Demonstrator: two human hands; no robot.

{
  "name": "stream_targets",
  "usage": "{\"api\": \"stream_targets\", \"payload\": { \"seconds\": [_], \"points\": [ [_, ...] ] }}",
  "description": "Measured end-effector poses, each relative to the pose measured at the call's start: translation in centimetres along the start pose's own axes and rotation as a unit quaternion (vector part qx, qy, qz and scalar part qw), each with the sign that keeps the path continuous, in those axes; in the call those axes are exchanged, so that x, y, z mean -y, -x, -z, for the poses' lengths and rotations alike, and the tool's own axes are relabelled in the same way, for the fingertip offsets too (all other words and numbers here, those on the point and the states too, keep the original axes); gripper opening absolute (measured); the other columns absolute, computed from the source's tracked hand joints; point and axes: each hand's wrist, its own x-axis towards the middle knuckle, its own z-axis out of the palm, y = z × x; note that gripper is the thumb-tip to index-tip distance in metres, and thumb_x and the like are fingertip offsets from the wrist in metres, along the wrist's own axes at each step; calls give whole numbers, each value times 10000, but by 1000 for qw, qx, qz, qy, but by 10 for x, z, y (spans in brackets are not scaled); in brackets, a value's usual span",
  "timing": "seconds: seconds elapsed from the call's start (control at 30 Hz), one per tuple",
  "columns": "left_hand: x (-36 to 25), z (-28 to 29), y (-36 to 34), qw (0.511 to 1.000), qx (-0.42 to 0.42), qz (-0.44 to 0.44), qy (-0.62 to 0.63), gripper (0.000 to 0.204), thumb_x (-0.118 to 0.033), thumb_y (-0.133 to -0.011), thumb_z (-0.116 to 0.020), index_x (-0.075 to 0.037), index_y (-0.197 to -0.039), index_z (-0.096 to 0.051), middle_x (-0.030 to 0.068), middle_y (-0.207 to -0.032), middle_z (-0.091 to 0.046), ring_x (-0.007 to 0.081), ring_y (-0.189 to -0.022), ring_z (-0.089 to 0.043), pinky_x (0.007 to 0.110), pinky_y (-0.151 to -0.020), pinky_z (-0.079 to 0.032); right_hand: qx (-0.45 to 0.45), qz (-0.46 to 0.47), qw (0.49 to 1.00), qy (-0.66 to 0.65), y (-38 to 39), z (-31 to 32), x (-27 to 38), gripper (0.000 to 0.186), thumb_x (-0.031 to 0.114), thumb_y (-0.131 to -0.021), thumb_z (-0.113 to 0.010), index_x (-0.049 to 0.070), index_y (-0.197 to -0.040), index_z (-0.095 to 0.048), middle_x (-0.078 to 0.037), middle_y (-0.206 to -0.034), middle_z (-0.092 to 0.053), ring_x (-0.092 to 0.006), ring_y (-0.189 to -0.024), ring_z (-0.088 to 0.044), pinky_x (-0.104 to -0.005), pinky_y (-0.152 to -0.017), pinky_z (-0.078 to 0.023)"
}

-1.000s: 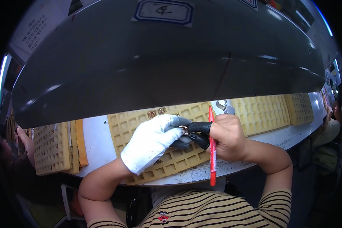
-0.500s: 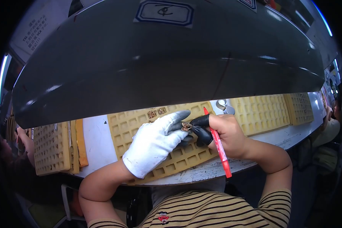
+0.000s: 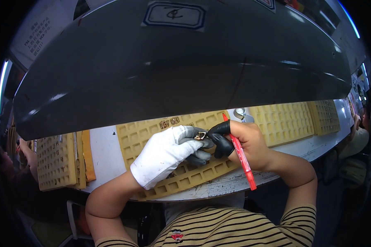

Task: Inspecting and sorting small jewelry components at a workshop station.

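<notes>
My left hand [image 3: 163, 152], in a white glove with grey fingertips, pinches a small gold-coloured metal piece [image 3: 200, 135] between thumb and fingers. Black covers sleeve the thumb and a finger of my right hand [image 3: 249, 144], whose tips meet close beside the piece; whether they touch it I cannot tell. A red marker pen [image 3: 242, 156] lies slanted in the right hand, its tip end pointing up and away. Beneath both hands is a yellow tray [image 3: 185, 182] with rows of square pockets. Several small metal pieces [image 3: 169, 122] sit in its far pockets.
A large dark grey hood [image 3: 181, 70] spans the view above the hands. Further yellow trays stand to the right [image 3: 282, 123] and left [image 3: 56, 160]. A round metal loupe [image 3: 240, 114] lies behind the right hand. Other people's hands show at far left [image 3: 28, 151] and far right [image 3: 355, 121].
The gold-coloured piece has been turned and shows a brighter, more open side. My right fingertips have drawn slightly back from it, and the pen has shifted a little right.
</notes>
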Motion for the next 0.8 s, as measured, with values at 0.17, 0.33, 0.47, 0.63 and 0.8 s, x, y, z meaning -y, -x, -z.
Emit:
{"api": "stream_targets", "payload": {
  "seconds": [0.17, 0.33, 0.47, 0.63, 0.8],
  "points": [
    [4, 1, -1, 997, -8, -31, -67, 302, -233, -972, -549, -2, -1153, -624, 43, -877, -718, 61, -766, -670, 193, -636, -497, -35, 82, 993, 76, -3, -3, 1, 167, 4, -654, -689, 36, -741, -551, -76, -529, -535, -227, -458, -564, -329, -454, -411],
    [20, 10, -5, 937, -37, -187, -294, 303, -249, -942, -562, -45, -1157, -629, 66, -817, -682, 130, -615, -635, 242, -556, -488, -42, 123, 982, 136, -3, -2, 2, 204, 73, -670, -735, 56, -689, -533, -72, -501, -500, -235, -440, -526, -343, -438, -387],
    [12, 3, 0, 958, -39, -98, -268, 321, -252, -937, -526, -44, -1161, -623, 100, -878, -673, 172, -674, -658, 299, -613, -512, -26, 191, 962, 191, -2, 1, 1, 323, 18, -567, -731, -1, -883, -668, -65, -559, -552, -216, -451, -523, -325, -437, -379],
    [18, -1, -2, 924, -73, -182, -328, 273, -177, -896, -587, -26, -1117, -643, 159, -890, -676, 289, -736, -665, 344, -690, -524, -61, 194, 950, 235, 0, -4, 5, 219, 33, -591, -665, 91, -687, -477, -45, -500, -489, -243, -443, -519, -353, -463, -397],
    [23, -4, -4, 954, -66, -148, -254, 245, -120, -890, -605, -17, -1107, -653, 138, -897, -692, 206, -744, -675, 307, -686, -517, -75, 259, 906, 325, -1, -2, 5, 152, 158, -695, -616, 112, -679, -471, -5, -488, -458, -181, -438, -507, -306, -449, -365]
  ]
}}
